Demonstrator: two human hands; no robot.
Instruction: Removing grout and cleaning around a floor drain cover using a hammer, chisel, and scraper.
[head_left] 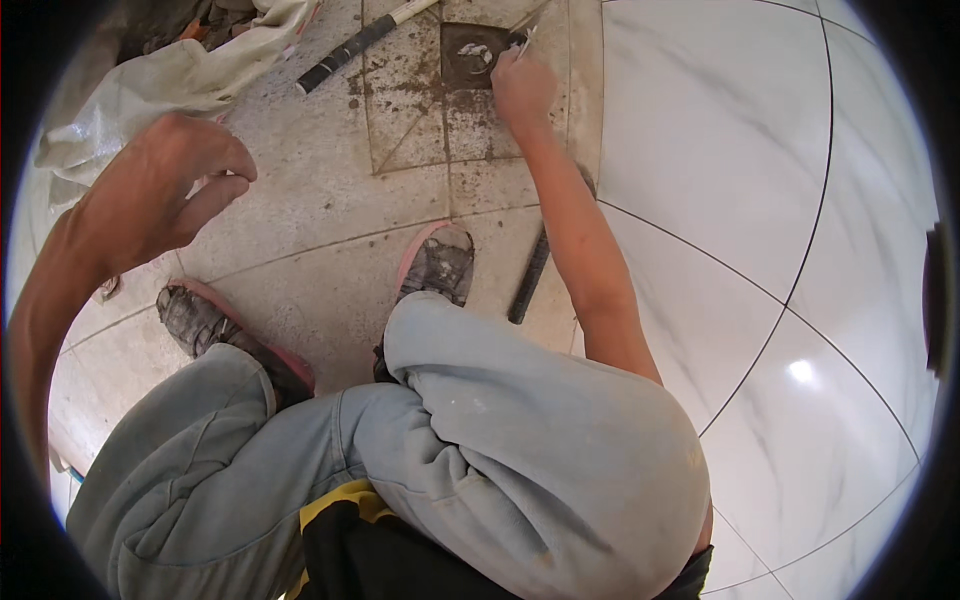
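Note:
My right hand (pixel 525 92) is closed at the right edge of a square recess (pixel 460 75) in the floor tiles. A small dark and whitish thing sticks out past its fingertips; its kind is not clear. Inside the dirty recess lies a pale lump (pixel 474 52). Loose dark dirt is scattered on the tiles around it. At the left, my left hand (pixel 190 180) hangs above the floor with its fingers curled and thumb near the forefinger, and nothing shows in it.
A pale handle with a black grip (pixel 345 60) lies left of the recess. Another black handle (pixel 530 278) lies partly behind my right forearm. A whitish woven sack (pixel 150 85) is at the upper left. Glossy white marbled tiles (pixel 720 130) cover the wall or raised surface at right.

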